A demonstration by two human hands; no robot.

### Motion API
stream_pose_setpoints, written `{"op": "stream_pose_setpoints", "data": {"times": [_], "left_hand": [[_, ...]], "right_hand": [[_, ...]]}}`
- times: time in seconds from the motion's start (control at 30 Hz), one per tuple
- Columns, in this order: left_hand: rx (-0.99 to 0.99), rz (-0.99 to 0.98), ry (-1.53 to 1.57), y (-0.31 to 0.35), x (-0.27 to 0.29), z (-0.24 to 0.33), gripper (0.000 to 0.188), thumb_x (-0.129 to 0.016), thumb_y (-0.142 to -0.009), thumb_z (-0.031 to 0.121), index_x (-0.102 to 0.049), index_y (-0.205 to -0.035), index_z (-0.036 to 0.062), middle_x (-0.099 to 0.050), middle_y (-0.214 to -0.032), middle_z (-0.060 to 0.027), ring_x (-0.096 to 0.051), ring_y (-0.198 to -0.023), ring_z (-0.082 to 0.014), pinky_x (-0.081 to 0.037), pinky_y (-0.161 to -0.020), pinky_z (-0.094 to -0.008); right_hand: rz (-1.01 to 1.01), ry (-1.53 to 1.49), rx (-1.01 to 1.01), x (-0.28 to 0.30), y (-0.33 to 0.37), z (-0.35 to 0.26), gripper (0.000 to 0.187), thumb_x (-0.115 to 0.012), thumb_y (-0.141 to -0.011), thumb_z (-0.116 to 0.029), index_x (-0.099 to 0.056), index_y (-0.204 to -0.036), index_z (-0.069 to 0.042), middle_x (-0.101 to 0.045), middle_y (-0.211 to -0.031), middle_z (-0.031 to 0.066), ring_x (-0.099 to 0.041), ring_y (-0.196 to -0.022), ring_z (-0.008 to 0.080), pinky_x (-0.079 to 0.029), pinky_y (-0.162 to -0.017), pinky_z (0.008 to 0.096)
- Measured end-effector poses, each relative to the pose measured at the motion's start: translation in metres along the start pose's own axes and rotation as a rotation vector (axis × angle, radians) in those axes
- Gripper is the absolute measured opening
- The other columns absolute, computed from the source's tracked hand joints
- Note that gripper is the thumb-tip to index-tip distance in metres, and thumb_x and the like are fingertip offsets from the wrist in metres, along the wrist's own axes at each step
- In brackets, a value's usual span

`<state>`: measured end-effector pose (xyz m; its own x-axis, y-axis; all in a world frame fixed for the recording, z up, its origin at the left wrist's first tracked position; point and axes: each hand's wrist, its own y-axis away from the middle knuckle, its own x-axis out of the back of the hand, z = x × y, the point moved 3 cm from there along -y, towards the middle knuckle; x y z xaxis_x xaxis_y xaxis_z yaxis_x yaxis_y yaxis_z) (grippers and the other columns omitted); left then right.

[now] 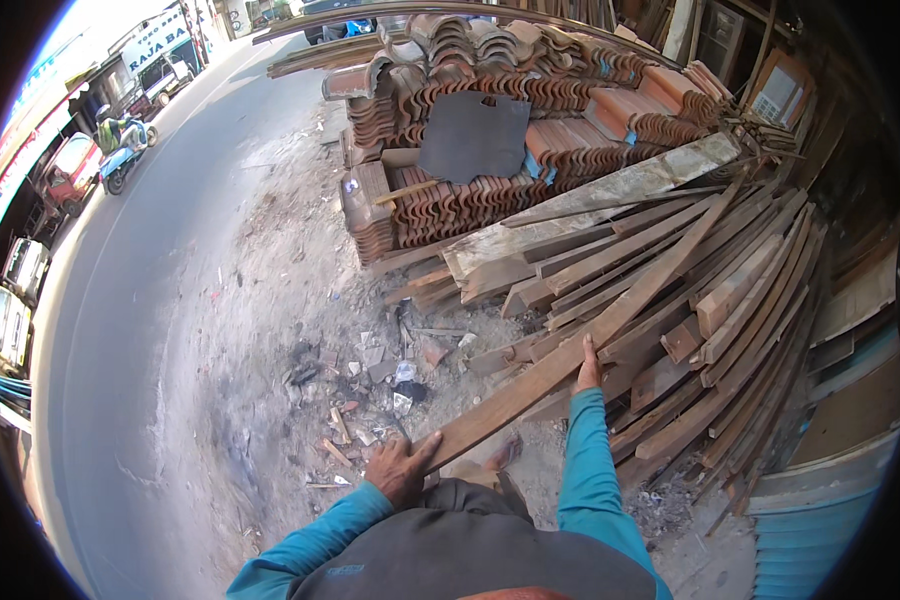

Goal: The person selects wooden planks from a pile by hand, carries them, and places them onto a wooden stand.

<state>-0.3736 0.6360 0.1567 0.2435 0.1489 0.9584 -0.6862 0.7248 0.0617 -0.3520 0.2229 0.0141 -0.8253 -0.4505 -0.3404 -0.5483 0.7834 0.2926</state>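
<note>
A long brown wooden plank (515,402) slants across in front of me, from near my body up over the lumber pile at the right. My left hand (398,470) is closed around its near end. Further along, my right hand (589,372) grips the plank from its right side, thumb up; most of its fingers are hidden beneath. The plank's far end overlaps other timber, and I cannot tell whether it rests on it. Beside and under it lies a pile of loose wooden beams (728,318), their ends fanned toward me.
Stacked curved clay roof tiles (560,140) stand ahead, with a dark flat sheet (475,136) leaning on them. A wide pale board (610,203) lies before the stack. Rubble and wood scraps (370,375) litter the dirt. Left runs a road (120,300) with a blue scooter (125,160) and its rider.
</note>
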Motion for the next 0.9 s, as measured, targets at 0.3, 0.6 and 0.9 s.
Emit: {"op": "stream_pose_setpoints", "data": {"times": [0.3,0.6,0.9], "left_hand": [[0.02,-0.003,-0.012,0.07,-0.044,-0.073,0.065,-0.056,-0.079,0.018,-0.036,-0.14,0.0256,-0.053,-0.096,-0.0115,-0.055,-0.089,-0.0307,-0.042,-0.077,-0.0423],[0.295,-0.082,0.274,0.07,0.035,-0.115,0.096,-0.072,-0.066,0.059,-0.041,-0.135,0.0012,-0.053,-0.113,-0.0219,-0.05,-0.109,-0.0384,-0.041,-0.093,-0.0469],[-0.042,0.022,0.17,-0.191,-0.04,0.047,0.097,-0.066,-0.068,0.065,-0.034,-0.138,0.0077,-0.052,-0.117,-0.0211,-0.05,-0.11,-0.0392,-0.039,-0.092,-0.0497]], "right_hand": [[-0.166,-0.256,-0.225,-0.014,0.067,0.083,0.039,-0.06,-0.087,-0.034,-0.057,-0.112,-0.004,-0.063,-0.105,0.0109,-0.061,-0.096,0.0249,-0.047,-0.089,0.0369],[-0.19,-0.228,-0.428,-0.06,0.168,0.128,0.046,-0.062,-0.086,-0.033,-0.053,-0.122,-0.007,-0.056,-0.118,0.0028,-0.053,-0.106,0.0176,-0.04,-0.094,0.0329],[-0.453,-0.336,-0.776,-0.031,0.18,0.133,0.032,-0.056,-0.089,-0.025,-0.052,-0.117,-0.009,-0.057,-0.112,0.0068,-0.054,-0.103,0.0246,-0.043,-0.093,0.0411]]}}
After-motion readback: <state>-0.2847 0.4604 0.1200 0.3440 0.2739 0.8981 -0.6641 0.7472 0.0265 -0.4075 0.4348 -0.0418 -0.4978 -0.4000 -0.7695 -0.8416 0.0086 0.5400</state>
